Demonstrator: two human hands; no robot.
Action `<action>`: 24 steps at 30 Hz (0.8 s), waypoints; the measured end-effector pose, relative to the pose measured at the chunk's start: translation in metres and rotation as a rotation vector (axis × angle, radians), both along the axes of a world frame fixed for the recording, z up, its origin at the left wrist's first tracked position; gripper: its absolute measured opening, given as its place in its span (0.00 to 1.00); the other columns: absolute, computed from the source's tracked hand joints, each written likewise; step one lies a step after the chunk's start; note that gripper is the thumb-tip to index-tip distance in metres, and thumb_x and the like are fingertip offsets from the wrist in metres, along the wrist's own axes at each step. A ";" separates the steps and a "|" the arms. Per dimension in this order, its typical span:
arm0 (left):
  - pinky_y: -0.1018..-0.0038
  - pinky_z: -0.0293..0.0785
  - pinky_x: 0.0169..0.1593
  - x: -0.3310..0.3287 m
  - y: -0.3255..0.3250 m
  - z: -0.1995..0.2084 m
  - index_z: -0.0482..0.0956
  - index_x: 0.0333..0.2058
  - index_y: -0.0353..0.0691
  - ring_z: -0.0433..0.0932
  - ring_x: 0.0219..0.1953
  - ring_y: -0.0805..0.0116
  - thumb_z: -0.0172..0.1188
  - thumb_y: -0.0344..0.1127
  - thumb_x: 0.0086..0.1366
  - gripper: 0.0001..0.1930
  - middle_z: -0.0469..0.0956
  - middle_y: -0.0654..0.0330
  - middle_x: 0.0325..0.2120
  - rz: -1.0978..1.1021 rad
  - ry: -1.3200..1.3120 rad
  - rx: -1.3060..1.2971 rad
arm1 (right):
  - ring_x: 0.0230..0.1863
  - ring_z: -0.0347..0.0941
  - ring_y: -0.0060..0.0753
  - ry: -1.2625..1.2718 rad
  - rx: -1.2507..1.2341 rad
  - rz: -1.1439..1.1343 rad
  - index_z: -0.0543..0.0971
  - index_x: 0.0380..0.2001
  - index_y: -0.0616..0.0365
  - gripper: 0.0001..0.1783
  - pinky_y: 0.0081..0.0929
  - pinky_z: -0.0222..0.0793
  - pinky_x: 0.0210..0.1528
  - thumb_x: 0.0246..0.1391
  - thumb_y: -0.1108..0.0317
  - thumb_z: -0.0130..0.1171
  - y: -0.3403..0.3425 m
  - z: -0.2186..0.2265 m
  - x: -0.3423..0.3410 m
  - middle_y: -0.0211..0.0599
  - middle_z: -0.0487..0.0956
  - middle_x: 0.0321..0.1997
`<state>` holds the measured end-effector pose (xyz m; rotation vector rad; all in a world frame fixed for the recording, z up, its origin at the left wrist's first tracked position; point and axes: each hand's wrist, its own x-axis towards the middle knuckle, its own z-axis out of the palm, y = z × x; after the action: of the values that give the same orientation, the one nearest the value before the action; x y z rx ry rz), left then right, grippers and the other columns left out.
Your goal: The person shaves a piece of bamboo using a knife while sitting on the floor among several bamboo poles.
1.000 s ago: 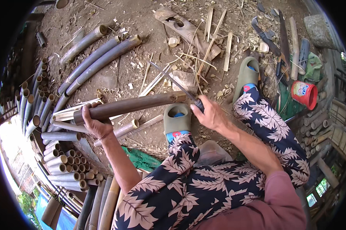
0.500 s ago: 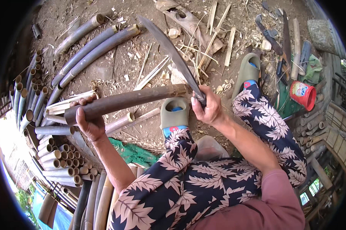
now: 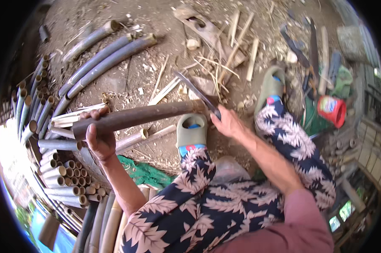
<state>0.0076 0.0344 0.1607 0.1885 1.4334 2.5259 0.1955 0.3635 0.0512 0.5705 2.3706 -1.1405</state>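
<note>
A dark brown bamboo length [image 3: 144, 117] lies almost level across my view, its thicker end to the left. My left hand [image 3: 100, 141] is closed round that end, thumb on the near side. In my right hand [image 3: 229, 122] is the handle of a machete [image 3: 196, 91], its dark curved blade pointing up and left. The blade crosses the pale right end of the bamboo; whether it touches or cuts in, I cannot tell. Below that end is my left foot in a green clog [image 3: 191, 133].
Cut bamboo poles [image 3: 110, 59] lie at the far left, and stacked bamboo pieces [image 3: 70, 177] stand below them. A notched log [image 3: 211, 31] and split strips [image 3: 253, 59] lie ahead among chips. At right are a red tub [image 3: 331, 111] and a saw [image 3: 314, 55].
My right hand has swung the machete down, bringing its blade from above the bamboo to across its right end. The left hand keeps its hold almost in place.
</note>
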 end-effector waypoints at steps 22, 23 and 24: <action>0.64 0.71 0.54 0.009 0.020 -0.001 0.75 0.38 0.36 0.78 0.41 0.61 0.62 0.37 0.61 0.12 0.78 0.55 0.34 0.416 -0.152 -0.240 | 0.17 0.72 0.30 0.814 -0.013 -0.179 0.68 0.35 0.63 0.21 0.30 0.68 0.15 0.64 0.52 0.48 -0.033 0.050 -0.015 0.37 0.72 0.19; 0.64 0.71 0.55 0.009 0.022 -0.001 0.75 0.38 0.35 0.78 0.41 0.61 0.62 0.36 0.61 0.12 0.78 0.55 0.34 0.427 -0.145 -0.240 | 0.18 0.74 0.33 0.916 -0.032 -0.221 0.68 0.35 0.63 0.20 0.31 0.70 0.16 0.64 0.53 0.49 -0.035 0.043 -0.015 0.40 0.74 0.20; 0.65 0.70 0.55 0.008 0.028 0.001 0.75 0.38 0.35 0.77 0.42 0.61 0.62 0.36 0.61 0.12 0.78 0.55 0.34 0.429 -0.140 -0.236 | 0.19 0.76 0.37 0.642 0.046 -0.091 0.68 0.35 0.62 0.19 0.35 0.72 0.18 0.63 0.54 0.50 -0.027 0.020 0.001 0.44 0.76 0.21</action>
<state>0.0156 0.0620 0.1618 -0.3671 1.8568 2.5822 0.1960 0.3366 0.0712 0.3611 2.9330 -1.4844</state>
